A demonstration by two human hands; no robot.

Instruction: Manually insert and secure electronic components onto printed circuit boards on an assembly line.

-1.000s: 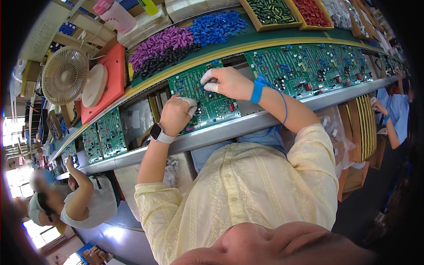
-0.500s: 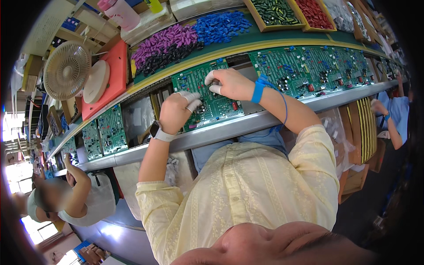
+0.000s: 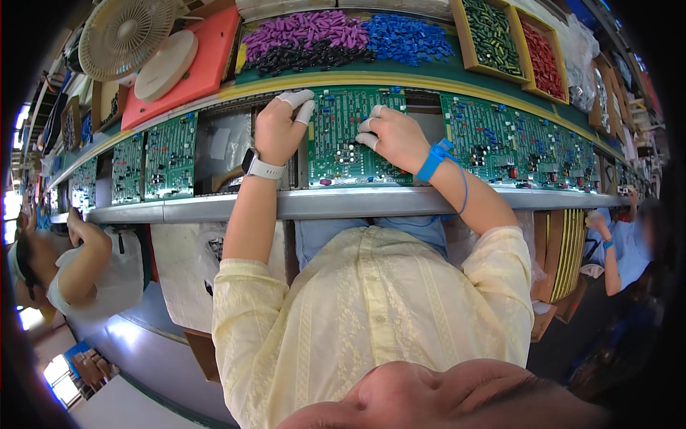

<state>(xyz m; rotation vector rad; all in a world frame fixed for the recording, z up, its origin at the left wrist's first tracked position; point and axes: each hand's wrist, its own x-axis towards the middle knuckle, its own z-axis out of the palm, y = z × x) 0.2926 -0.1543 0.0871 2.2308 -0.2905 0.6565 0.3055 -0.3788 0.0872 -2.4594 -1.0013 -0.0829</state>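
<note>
Since half a second ago we have brought our left hand [image 3: 281,132] from the left side of the green circuit board [image 3: 339,129] up to its upper left corner, while our right hand [image 3: 399,137] has come down from the upper part of the board to about its middle; our view has also swung round, so the board now stands nearly square before us. It lies behind the metal rail [image 3: 343,202], between our hands. White covers sit on several of our fingertips. Our left thumb and fingers are drawn together at that corner, but we cannot tell whether they grip the edge or merely touch it. Our right fingers are curled low over the small parts on the board, and whether they pinch one we cannot tell either. We wear a watch [image 3: 250,161] on the left wrist and a blue band [image 3: 434,161] with a cord on the right. More boards [image 3: 479,129] lie along the line to both sides. Beyond it we see heaps of purple parts [image 3: 307,32], black parts [image 3: 314,56] and blue parts [image 3: 409,39], with green parts [image 3: 491,36] and red parts [image 3: 543,61] in boxes farther right.
</note>
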